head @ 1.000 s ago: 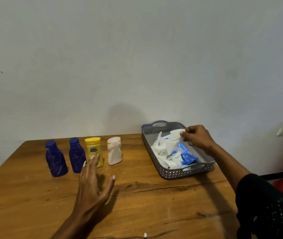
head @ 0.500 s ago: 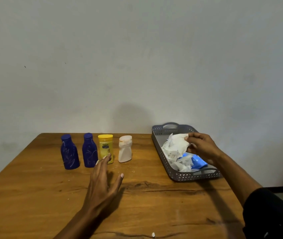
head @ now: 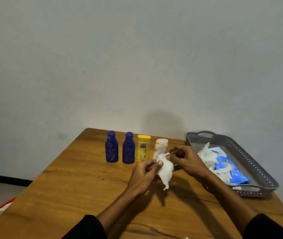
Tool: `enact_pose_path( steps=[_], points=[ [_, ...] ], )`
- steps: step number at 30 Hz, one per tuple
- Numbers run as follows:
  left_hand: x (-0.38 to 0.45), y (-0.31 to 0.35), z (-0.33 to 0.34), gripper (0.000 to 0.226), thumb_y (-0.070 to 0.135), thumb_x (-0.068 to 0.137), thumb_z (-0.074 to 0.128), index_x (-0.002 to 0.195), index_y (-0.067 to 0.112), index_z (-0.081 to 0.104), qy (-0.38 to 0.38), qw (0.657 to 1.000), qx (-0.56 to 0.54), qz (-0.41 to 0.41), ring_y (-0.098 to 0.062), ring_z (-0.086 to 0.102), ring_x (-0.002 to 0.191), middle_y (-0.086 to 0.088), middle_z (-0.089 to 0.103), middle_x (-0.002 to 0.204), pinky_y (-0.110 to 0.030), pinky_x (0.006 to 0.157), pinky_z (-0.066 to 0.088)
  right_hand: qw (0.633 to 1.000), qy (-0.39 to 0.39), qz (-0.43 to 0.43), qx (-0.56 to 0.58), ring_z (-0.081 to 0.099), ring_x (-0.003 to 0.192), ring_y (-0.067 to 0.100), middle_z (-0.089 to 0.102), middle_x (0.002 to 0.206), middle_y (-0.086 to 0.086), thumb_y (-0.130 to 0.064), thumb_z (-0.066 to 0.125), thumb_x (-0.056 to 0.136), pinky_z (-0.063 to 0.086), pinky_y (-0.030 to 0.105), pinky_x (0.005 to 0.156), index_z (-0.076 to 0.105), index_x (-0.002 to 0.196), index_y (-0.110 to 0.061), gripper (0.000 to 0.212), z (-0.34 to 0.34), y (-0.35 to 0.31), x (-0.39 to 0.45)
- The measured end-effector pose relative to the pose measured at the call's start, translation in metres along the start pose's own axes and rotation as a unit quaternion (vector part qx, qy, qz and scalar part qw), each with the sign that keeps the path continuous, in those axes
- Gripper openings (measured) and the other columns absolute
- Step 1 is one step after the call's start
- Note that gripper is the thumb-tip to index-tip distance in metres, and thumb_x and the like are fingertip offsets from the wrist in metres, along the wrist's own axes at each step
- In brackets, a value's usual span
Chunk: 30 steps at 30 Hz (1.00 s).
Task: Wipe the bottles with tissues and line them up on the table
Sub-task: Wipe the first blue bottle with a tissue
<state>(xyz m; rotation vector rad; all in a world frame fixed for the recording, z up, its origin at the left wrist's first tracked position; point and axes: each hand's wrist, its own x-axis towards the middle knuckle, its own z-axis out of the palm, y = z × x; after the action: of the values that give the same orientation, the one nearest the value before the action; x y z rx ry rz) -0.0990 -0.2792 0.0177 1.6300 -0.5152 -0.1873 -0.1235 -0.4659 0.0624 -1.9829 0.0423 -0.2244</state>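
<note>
Two blue bottles (head: 111, 147) (head: 128, 148), one yellow bottle (head: 143, 148), one white bottle (head: 160, 146), one held tissue (head: 165, 169), one grey tray (head: 251, 156), one blue packet (head: 230, 171), two hands (head: 143, 176) (head: 187, 160)

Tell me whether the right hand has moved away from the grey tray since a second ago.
Yes. The right hand has left the grey tray and moved left, now in front of the white bottle, holding a tissue with the left hand.

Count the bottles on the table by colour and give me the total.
Blue bottles: 2
Yellow bottle: 1
White bottle: 1, partly behind the tissue that the left hand and right hand pinch
Total: 4, all upright in one row
</note>
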Motion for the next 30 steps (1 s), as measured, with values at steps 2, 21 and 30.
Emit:
enact_pose_path(
  steps=[2,21,30],
  points=[
    [0.001,-0.002,-0.014,0.025,0.031,0.093,0.063,0.112,0.017,0.069,0.025,0.999,0.022,-0.001,-0.010,0.071,0.091,0.001,0.073,0.103,-0.027,0.071,0.061,1.000,-0.016,-0.018,-0.007,0.074,0.089,0.022,0.073,0.101,0.010,-0.006,0.066,0.093,0.064,0.041,0.070,0.070,0.103,-0.013,0.012,0.021,-0.006,0.005],
    [0.022,-0.032,-0.146,0.047,0.010,0.087,0.070,0.129,0.019,0.052,0.263,0.956,0.125,-0.014,-0.015,0.060,0.109,-0.001,0.060,0.124,-0.020,0.080,0.053,0.996,-0.063,-0.029,-0.060,0.065,0.101,0.008,0.069,0.109,-0.008,-0.013,0.073,0.087,0.059,0.025,0.084,0.069,0.109,-0.022,0.024,0.144,-0.004,0.043],
    [0.058,-0.054,-0.158,0.072,0.017,0.089,0.069,0.149,0.031,0.033,0.197,0.976,0.060,-0.071,-0.024,0.043,0.136,0.003,0.036,0.154,-0.012,0.069,0.047,0.998,-0.063,0.023,-0.006,0.068,0.096,0.011,0.068,0.105,-0.006,-0.017,0.075,0.085,0.062,0.037,0.081,0.064,0.106,-0.027,0.026,0.154,0.022,0.045]
  ],
)
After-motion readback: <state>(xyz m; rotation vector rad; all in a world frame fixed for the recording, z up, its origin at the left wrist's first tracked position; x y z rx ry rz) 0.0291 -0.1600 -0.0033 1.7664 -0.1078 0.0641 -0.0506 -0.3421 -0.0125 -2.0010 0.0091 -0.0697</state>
